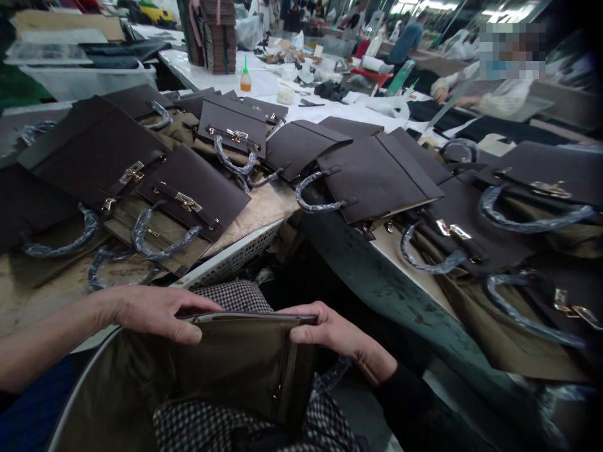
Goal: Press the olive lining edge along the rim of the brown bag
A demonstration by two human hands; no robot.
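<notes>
Over my lap, on black-and-white checked cloth (202, 427), lies an opened handbag piece (226, 361) with an olive-brown lining and a zip on its right side. My left hand (157, 317) pinches its upper edge, thumb on the lining side and fingers behind. At the right end of that same edge, my right hand (325, 329) grips it between thumb and fingers. The edge runs nearly straight between both hands. A plastic-wrapped handle (332, 376) hangs below my right hand. The bag's outer face is mostly hidden.
Dark brown handbags (193, 191) with wrapped handles and gold clasps lie piled on the left worktop and the right worktop (377, 276). A white plastic crate (240, 251) stands between. Behind are a glue bottle (245, 78) and a stack of brown pieces (214, 37). Another person's sleeve (504, 97) shows far right.
</notes>
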